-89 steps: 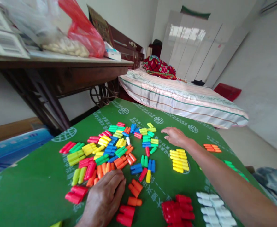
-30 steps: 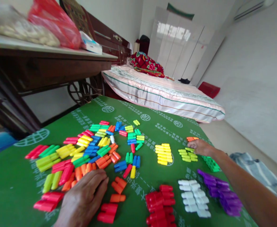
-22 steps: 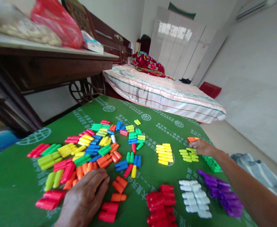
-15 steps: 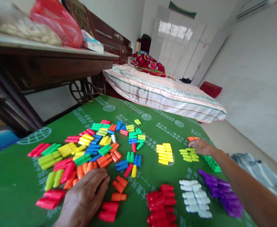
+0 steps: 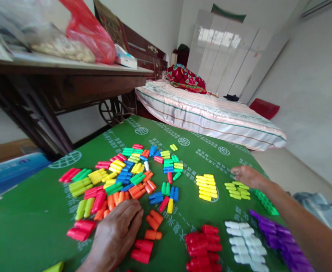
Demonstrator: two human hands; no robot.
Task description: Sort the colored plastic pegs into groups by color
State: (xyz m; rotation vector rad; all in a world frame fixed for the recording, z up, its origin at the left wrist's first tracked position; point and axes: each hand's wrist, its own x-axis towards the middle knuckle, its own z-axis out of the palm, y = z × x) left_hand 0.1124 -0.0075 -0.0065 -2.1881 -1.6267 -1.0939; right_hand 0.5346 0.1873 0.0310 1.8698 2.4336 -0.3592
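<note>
My left hand (image 5: 119, 228) rests low on the green table, palm down, its curled fingers close together. The fingertips are hidden, so whatever they hold does not show. Small orange plastic pegs (image 5: 115, 199) lie just beyond its knuckles, and an orange pair (image 5: 154, 219) lies to its right. On the table's far right, my right hand (image 5: 247, 176) is closed with fingers bent down. It is just beyond a group of yellow-green pegs (image 5: 236, 190). Its fingertips and anything in them are hard to make out.
Mixed coloured pegs (image 5: 123, 175) spread left of centre. Sorted groups are yellow (image 5: 206, 187), red (image 5: 202, 247), white (image 5: 247, 245), purple (image 5: 281, 240) and green (image 5: 265, 201). A bed (image 5: 211, 113) stands behind the green table (image 5: 166, 132), a sewing-machine table (image 5: 98, 71) at left.
The view has swung left. My right hand has shifted slightly away from me, and the orange peg seen beside its fingers is out of sight. My left hand stays beside the mixed pegs.
</note>
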